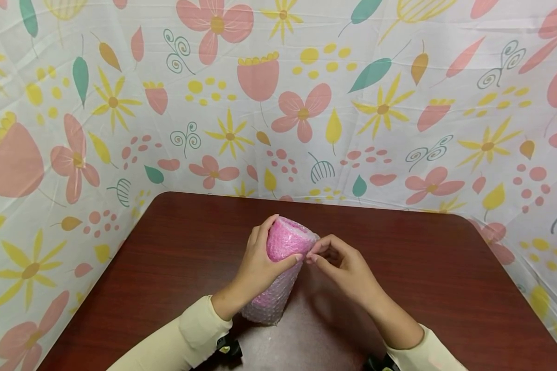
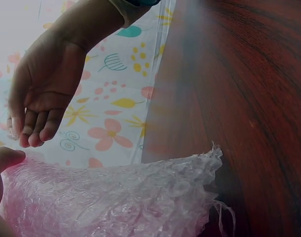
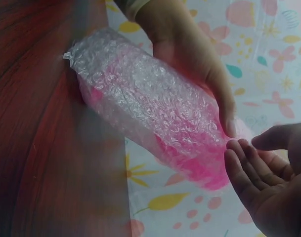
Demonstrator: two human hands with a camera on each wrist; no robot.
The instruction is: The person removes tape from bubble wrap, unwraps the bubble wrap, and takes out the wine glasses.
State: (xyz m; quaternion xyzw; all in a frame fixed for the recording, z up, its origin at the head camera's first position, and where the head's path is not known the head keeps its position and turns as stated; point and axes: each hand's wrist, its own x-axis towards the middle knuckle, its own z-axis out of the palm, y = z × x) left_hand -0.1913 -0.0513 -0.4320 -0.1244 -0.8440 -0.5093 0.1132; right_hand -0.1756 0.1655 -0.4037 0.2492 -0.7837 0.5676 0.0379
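So, going from the left: there's a cream sleeve [image 1: 185,330] with a black wrist device [image 1: 229,348] by the cuff, and then the left hand [image 1: 255,268], which has a proper hold. Its fingers go round the far left side of the bubble-wrapped pink bundle [image 1: 283,283] near the top, thumb laid across the near side.

The bundle itself is in the middle of the dark wood-grain table [image 1: 427,268], standing on end and looking a bit tilted, top off to the right. Bottom end is scrunched wrap with loose, ragged bits.

My guess is it's pretty light, with a squishy, crinkly outside. No idea how stiff or fragile the pink thing inside is, so I'd go easy on the squeeze. The film is shiny and probably a little slippery, so I'd hug it round the upper body, wide grip, thumb opposite fingers, rather than trust those loose bits at the bottom.

Next over is the right hand [image 1: 348,263], just beside the top right edge. Fingers are bent and bunched together, thumb tip close to the fingertips. Can't tell if they're actually pinching a bit of film there. Behind everything, a floral-print sheet [image 1: 301,113].
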